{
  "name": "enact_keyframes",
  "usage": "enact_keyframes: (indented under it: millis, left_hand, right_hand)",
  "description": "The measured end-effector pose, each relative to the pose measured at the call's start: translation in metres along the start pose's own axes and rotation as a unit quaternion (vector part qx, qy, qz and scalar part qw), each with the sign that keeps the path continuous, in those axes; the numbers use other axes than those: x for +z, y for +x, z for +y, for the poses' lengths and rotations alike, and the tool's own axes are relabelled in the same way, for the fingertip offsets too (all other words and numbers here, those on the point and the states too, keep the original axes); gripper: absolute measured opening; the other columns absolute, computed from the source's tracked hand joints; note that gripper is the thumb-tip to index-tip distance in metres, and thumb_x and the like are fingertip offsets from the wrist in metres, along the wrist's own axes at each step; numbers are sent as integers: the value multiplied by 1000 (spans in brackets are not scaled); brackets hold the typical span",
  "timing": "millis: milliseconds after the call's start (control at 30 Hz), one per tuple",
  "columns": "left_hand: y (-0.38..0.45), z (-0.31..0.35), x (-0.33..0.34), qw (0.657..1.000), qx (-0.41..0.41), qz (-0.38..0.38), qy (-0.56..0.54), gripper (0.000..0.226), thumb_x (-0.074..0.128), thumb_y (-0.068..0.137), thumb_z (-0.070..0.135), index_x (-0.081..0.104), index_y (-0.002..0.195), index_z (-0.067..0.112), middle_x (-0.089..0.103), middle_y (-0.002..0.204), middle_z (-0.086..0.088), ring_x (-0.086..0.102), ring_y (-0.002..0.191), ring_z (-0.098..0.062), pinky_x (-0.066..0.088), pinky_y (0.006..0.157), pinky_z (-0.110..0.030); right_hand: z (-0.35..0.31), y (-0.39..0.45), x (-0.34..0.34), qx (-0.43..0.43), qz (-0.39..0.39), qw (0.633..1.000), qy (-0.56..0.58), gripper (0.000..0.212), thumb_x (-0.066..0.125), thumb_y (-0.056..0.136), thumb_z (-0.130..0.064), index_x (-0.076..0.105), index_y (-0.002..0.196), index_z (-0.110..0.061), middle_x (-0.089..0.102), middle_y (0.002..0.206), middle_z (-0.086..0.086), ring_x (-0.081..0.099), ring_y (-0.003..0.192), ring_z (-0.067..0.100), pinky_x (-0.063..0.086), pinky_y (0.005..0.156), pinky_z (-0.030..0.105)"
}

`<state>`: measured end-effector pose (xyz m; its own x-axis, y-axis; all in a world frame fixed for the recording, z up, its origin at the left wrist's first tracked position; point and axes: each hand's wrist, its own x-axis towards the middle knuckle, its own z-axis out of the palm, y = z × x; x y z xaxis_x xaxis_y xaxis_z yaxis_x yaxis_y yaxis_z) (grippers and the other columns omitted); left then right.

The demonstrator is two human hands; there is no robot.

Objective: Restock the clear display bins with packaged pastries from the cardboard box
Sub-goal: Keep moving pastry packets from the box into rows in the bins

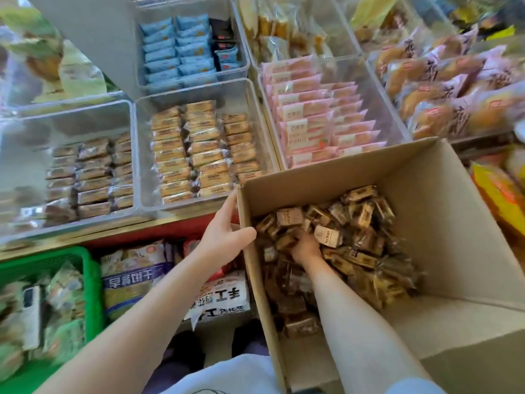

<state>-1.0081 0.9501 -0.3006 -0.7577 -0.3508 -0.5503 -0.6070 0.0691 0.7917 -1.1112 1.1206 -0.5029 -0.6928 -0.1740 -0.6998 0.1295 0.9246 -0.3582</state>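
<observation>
An open cardboard box [443, 223] sits at lower right, holding a loose heap of brown packaged pastries [360, 243]. My left hand [227, 234] grips the box's left wall, thumb inside and fingers along the outside. My right hand [302, 245] is down in the heap, its fingers curled around a few brown packs. Beyond the box stand clear display bins: one with rows of tan packs [196, 149], one at left with dark brown packs [91, 177], and one with pink packs [321, 120].
Further bins hold blue packs [179, 49] and round buns in lilac wrappers [443, 81]. Below the shelf edge a green basket [91, 280] holds green packs, beside large biscuit bags [133, 277]. Yellow bags [500, 194] lie right of the box.
</observation>
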Motion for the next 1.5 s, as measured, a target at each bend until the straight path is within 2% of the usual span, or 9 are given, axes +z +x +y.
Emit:
enact_keyframes:
  millis: [167, 333, 467, 667, 767, 933, 1067, 1333, 1500]
  left_hand:
    - [-2, 1, -1, 1000, 22, -15, -1, 83, 60, 87, 6, 27, 145, 56, 62, 124, 7, 71, 81, -7, 62, 77, -32]
    - [-2, 2, -1, 999, 35, -25, -25, 77, 68, 89, 14, 31, 145, 52, 59, 121, 13, 72, 82, -7, 62, 77, -33]
    - [-10, 1, -7, 991, 28, 56, -116, 57, 72, 91, 34, 47, 143, 34, 61, 122, 6, 70, 95, -8, 59, 66, -24]
    - [-36, 12, -70, 951, 92, 6, -296, 47, 71, 85, 47, 65, 119, 15, 73, 104, -15, 73, 91, -28, 60, 67, -39]
    - [-47, -3, -124, 941, 118, 30, -315, 45, 77, 85, 30, 65, 122, 6, 75, 103, -16, 73, 90, -30, 60, 75, -43]
    - [-67, -59, -234, 923, 126, 75, -357, 38, 69, 84, 17, 66, 120, 5, 74, 105, -19, 73, 93, -32, 61, 71, -38]
    - [-75, -120, -338, 917, 110, 114, -365, 43, 80, 80, 11, 64, 121, 9, 74, 110, -16, 72, 96, -31, 61, 76, -39]
    - [-27, -242, -546, 883, -26, 263, -388, 17, 52, 103, 17, 66, 113, 17, 69, 119, -11, 65, 104, -24, 51, 90, -33]
    - [33, -269, -592, 892, -115, 191, -393, 39, 44, 105, 39, 53, 137, 18, 53, 143, -3, 52, 124, -22, 40, 103, -40]
  right_hand:
    - [-20, -14, -16, -43, -29, 998, -26, 39, 64, 93, -21, 51, 130, -22, 55, 133, 7, 52, 123, 32, 44, 102, 39]
    - [-55, -61, -96, -90, -85, 968, 217, 33, 68, 93, -37, 62, 119, -17, 70, 111, 2, 67, 96, 18, 56, 80, 32]
    - [-89, -126, -139, -173, -101, 884, 423, 27, 58, 100, -30, 65, 120, -14, 75, 102, 6, 71, 90, 19, 57, 66, 32]
    - [-173, -195, -115, -263, -111, 879, 382, 52, 39, 103, -54, 69, 119, -16, 71, 104, 19, 66, 91, 36, 50, 74, 50]
    - [-221, -213, -85, -272, -136, 871, 386, 65, 35, 96, -62, 70, 119, -12, 73, 103, 20, 68, 85, 31, 53, 64, 38]
    - [-306, -225, -16, -318, -146, 908, 232, 29, 61, 99, -37, 69, 117, -15, 74, 109, 12, 69, 100, 30, 54, 89, 51]
    - [-396, -241, 59, -354, -136, 919, 106, 17, 67, 96, -26, 69, 113, -24, 72, 98, -9, 62, 76, -9, 48, 68, 15]
    - [-571, -220, 212, -372, -33, 927, 8, 16, 70, 90, -29, 65, 105, -26, 68, 98, -11, 64, 91, 6, 54, 83, 29]
    - [-644, -171, 267, -404, 111, 871, -257, 21, 62, 95, -31, 62, 111, -17, 68, 104, 3, 64, 95, 26, 51, 79, 36]
